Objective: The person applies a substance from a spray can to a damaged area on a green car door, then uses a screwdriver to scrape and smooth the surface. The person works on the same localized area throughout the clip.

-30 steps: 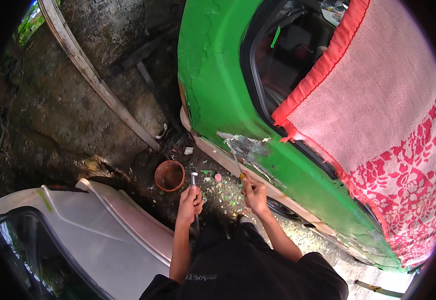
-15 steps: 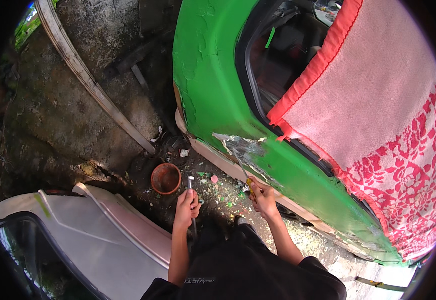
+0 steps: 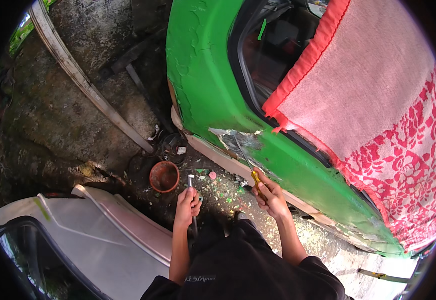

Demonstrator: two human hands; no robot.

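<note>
In my right hand (image 3: 273, 198), closed round it, is a screwdriver (image 3: 255, 176) with a yellow handle. Its thin shaft points up and left across the scraped patch (image 3: 250, 141) on the green car body (image 3: 205, 90); whether the tip touches the metal I cannot tell. Paint around that patch is peeled with ragged edges. My left hand (image 3: 185, 206) grips an upright metal rod (image 3: 190, 183), with a pale end showing above the fist and a darker length below it. The left hand is apart from the green car.
A pink and red patterned towel (image 3: 378, 110) drapes over the green car. Left of me stands a silver car (image 3: 78, 237). A brown pot (image 3: 164, 176) sits on the ground near scattered paint chips (image 3: 228, 197). A long pale metal strip (image 3: 85, 85) lies at the far left.
My right hand has shifted slightly right and down, showing more of the screwdriver's yellow handle. The left hand keeps its hold on the rod. The view has shifted a little.
</note>
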